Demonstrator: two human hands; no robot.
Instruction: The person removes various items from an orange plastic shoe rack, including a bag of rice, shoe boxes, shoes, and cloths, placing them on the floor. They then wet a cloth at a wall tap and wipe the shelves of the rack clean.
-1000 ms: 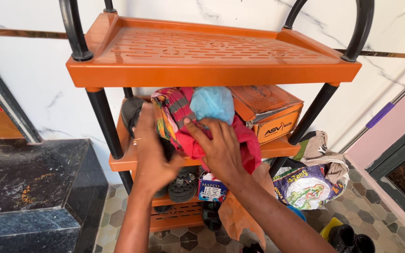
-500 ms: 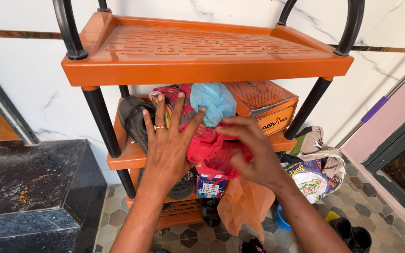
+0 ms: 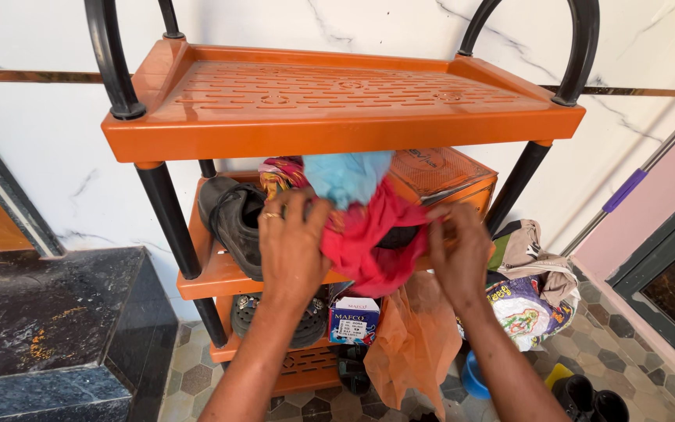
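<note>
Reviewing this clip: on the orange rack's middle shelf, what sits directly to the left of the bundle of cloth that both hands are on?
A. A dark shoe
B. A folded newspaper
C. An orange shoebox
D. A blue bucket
A. A dark shoe lies on the middle shelf just left of the red and blue cloth bundle, beside the left hand; the orange shoebox is on the bundle's right, by the right hand.

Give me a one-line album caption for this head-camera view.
Both hands, left hand and right hand, grip a red cloth bundle on the orange rack's middle shelf.
</note>
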